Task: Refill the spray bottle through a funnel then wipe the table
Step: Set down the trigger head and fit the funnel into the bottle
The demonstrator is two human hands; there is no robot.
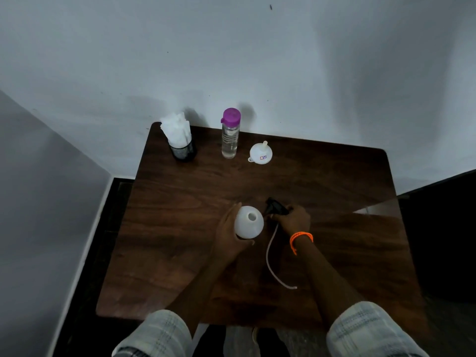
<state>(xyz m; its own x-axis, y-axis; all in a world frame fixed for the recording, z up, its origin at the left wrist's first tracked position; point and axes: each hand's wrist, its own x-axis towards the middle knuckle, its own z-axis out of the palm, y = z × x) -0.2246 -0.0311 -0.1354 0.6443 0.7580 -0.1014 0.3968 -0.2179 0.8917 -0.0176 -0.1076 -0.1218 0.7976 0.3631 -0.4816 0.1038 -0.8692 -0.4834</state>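
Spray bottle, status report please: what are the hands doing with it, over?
Left hand grips open spray bottle. Right hand holds removed trigger head, tube trailing. Funnel, water bottle untouched at table's far edge. Nothing in the way.

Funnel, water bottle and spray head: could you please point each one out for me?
funnel (260, 153), head view, on its white cone.
water bottle (229, 140), head view, on its clear body.
spray head (275, 206), head view, on its black top.

a grey-white wall (231, 60) is seen behind the far edge, marked by a small dark speck (271, 7) near the top. dark flooring (85, 266) is seen to the left, bordered by a pale skirting strip (82, 253) along a second wall (38, 189).
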